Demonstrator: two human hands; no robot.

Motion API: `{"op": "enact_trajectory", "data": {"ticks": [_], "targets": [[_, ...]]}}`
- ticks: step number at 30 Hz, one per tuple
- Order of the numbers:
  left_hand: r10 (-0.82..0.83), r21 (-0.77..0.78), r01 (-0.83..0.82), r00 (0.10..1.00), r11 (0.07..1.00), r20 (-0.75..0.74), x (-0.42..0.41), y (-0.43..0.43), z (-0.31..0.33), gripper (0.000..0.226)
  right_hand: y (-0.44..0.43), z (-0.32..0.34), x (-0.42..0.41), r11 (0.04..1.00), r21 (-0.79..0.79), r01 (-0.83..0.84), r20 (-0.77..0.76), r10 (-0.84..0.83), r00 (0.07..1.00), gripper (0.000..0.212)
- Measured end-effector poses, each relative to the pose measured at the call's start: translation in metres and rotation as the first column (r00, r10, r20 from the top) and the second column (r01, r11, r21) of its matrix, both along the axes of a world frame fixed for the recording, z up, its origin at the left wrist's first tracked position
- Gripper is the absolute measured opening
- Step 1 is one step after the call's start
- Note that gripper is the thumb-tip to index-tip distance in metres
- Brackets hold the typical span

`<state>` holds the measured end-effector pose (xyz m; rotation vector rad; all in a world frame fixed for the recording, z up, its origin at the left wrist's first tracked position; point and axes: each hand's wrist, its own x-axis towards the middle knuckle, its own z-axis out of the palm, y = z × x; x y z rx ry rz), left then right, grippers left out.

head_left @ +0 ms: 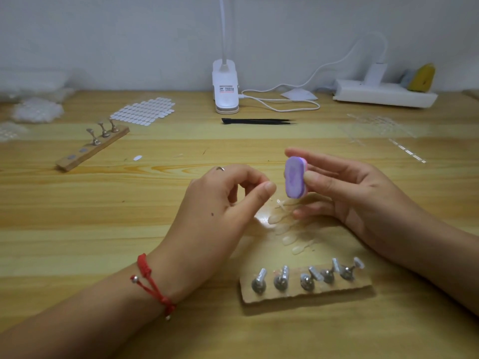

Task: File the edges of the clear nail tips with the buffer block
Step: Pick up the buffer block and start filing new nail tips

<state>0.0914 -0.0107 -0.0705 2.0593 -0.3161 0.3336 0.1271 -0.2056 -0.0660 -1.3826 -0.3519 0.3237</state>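
Note:
My right hand (344, 193) grips a purple buffer block (294, 177) upright between thumb and fingers, above the table's middle. My left hand (220, 203) is just left of the block, a small gap away. Its thumb and forefinger pinch a clear nail tip that is almost hidden between the fingertips. Several more clear nail tips (285, 226) lie in a loose strip on the wooden table (103, 229) below and between both hands.
A wooden holder with several metal nail stands (305, 283) lies close in front of me. A second holder (93, 147) sits at the far left. Black tweezers (256, 121), a clip lamp (225, 86), a power strip (383, 93) and sheets of tips (145, 111) line the back.

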Motion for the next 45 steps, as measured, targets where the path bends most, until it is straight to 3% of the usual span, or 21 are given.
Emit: {"op": "enact_trajectory", "data": {"ticks": [10, 14, 22, 26, 45], "targets": [[0.015, -0.032, -0.014, 0.999, 0.999, 0.036, 0.0010, 0.0007, 0.0024, 0.012, -0.0001, -0.0033, -0.0027, 0.994, -0.101, -0.038, 0.063, 0.044, 0.997, 0.029], [-0.038, 0.026, 0.038, 0.999, 0.999, -0.004, -0.0006, -0.0016, 0.0005, 0.014, -0.0003, -0.0036, -0.0031, 0.993, -0.112, -0.046, 0.077, 0.055, 0.996, 0.030], [-0.020, 0.057, 0.021, 1.000, 0.998, -0.008, -0.0017, -0.0029, 0.0019, 0.016, -0.0003, -0.0033, -0.0039, 0.993, -0.112, -0.047, 0.074, 0.056, 0.996, 0.032], [0.028, -0.024, -0.028, 0.999, 0.999, 0.015, -0.0004, -0.0010, 0.0032, 0.014, 0.0007, -0.0021, -0.0037, 0.995, -0.097, -0.031, 0.064, 0.038, 0.997, 0.029], [0.014, 0.067, -0.014, 1.000, 0.998, 0.002, -0.0001, -0.0039, 0.0024, 0.016, 0.0019, -0.0026, -0.0043, 0.996, -0.086, -0.025, 0.061, 0.030, 0.998, 0.032]]}}
